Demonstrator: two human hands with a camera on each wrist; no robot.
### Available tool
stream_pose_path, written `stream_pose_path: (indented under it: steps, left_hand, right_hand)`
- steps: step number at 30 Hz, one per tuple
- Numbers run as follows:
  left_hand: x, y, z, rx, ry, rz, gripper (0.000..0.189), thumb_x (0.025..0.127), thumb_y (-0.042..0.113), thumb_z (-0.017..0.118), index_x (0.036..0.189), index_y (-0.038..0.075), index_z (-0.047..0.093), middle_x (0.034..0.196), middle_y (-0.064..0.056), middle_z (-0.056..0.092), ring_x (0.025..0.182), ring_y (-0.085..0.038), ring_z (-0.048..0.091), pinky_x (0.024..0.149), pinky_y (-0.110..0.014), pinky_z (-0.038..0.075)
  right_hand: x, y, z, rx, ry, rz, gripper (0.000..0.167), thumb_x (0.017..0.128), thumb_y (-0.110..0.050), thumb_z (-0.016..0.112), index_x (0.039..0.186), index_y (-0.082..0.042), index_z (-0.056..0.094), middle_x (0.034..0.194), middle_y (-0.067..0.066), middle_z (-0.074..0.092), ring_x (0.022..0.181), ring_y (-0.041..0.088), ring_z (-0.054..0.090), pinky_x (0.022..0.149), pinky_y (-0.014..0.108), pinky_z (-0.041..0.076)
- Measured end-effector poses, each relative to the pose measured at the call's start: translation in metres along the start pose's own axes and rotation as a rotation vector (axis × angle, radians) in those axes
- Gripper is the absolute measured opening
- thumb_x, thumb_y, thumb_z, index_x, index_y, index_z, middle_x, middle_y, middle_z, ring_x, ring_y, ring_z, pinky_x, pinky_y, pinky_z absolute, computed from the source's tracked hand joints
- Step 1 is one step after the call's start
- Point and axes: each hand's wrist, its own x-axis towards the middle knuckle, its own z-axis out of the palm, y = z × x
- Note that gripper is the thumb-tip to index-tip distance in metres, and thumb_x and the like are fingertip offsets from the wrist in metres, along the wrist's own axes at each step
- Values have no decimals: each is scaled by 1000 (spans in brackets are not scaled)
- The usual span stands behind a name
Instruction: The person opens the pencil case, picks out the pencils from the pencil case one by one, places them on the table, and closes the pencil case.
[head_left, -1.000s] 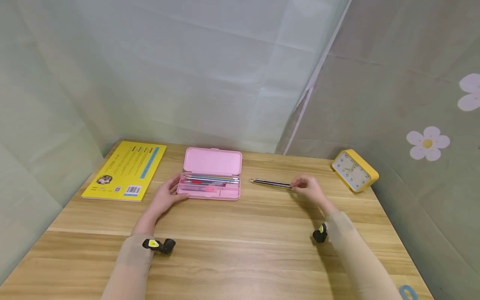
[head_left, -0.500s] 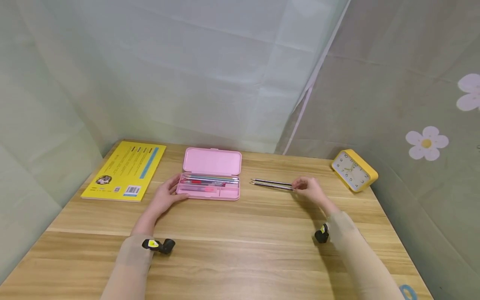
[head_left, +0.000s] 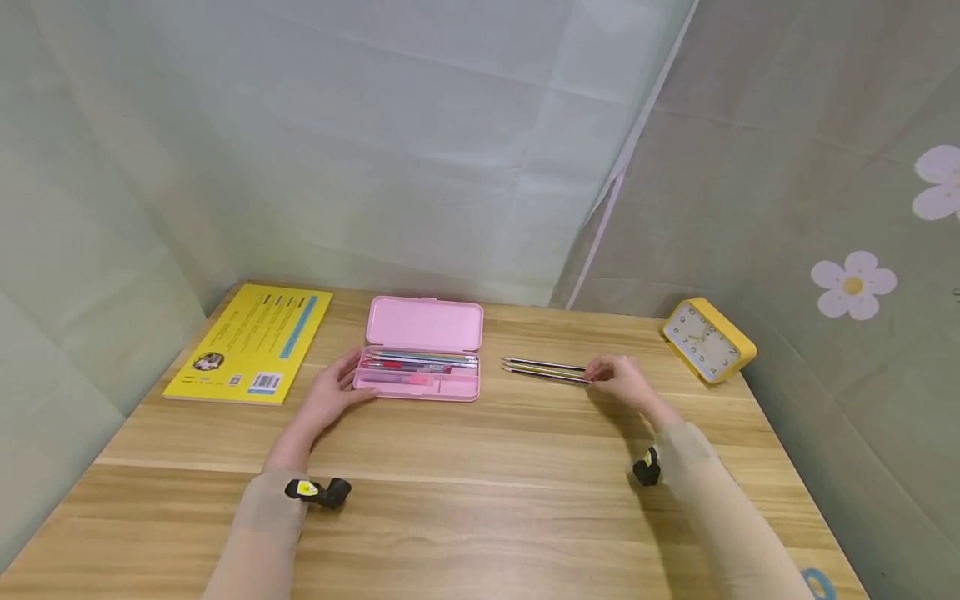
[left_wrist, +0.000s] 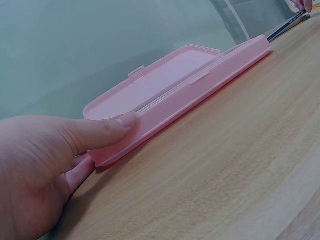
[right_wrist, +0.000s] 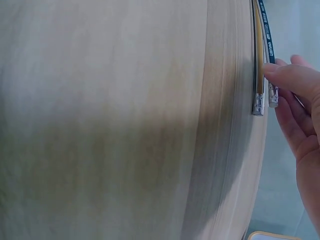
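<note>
An open pink pencil case [head_left: 459, 388] lies on the table with several pencils and pens in it. My left hand [head_left: 330, 390] grips its left end, the thumb [left_wrist: 107, 132] along the front wall and the other fingers around the end. To the right of the case, my right hand [head_left: 622, 379] pinches the eraser end of a dark pencil [right_wrist: 267, 37] with printed lettering. A yellow-and-black striped pencil [right_wrist: 259, 65] lies close beside it, nearer me. Both pencils point left, toward the case.
A yellow book [head_left: 251, 342] lies at the back left of the wooden table [head_left: 465, 500]. A yellow alarm clock [head_left: 708, 342] stands at the back right. A blue ring-shaped thing [head_left: 817, 583] shows at the lower right edge. Curtains hang behind.
The two pencils lay close together and now sit slightly apart, the nearer one turned so its yellow stripe shows. My right hand has shifted slightly right; the left has stayed on the case.
</note>
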Motion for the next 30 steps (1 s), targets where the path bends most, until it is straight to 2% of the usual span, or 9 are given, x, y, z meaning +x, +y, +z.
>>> stream_pose_path:
  steps: [4,10,19,30]
  left_hand:
    - [-1,0,0,-1,1,6,92,87,19,74,154,-4,15,159,-28,21,143,-46,29,116,-53,31]
    - [-1,0,0,-15,1,13,92,87,18,74,154,-5,15,158,-29,21,143,-46,29,116,-53,31]
    - [-2,0,-1,-27,2,17,93,87,18,75,153,-6,15,157,-30,21,143,-47,29,117,-54,31]
    - [0,-1,0,-22,1,19,94,86,18,76,153,-6,14,157,-30,21,142,-47,29,116,-54,31]
  right_hand:
    - [1,-1,-1,-18,-23,7,17,76,15,69,92,8,69,89,21,72,79,17,69,74,16,56]
    - [1,0,-1,-43,-47,-14,16,76,14,70,91,7,69,89,21,72,82,30,70,75,25,60]
    - [1,3,1,-75,-77,-48,16,76,13,71,90,6,69,88,19,73,81,28,71,74,22,59]
    - [1,0,1,-83,-82,-45,16,77,12,72,91,6,68,88,20,72,82,29,70,73,24,59]
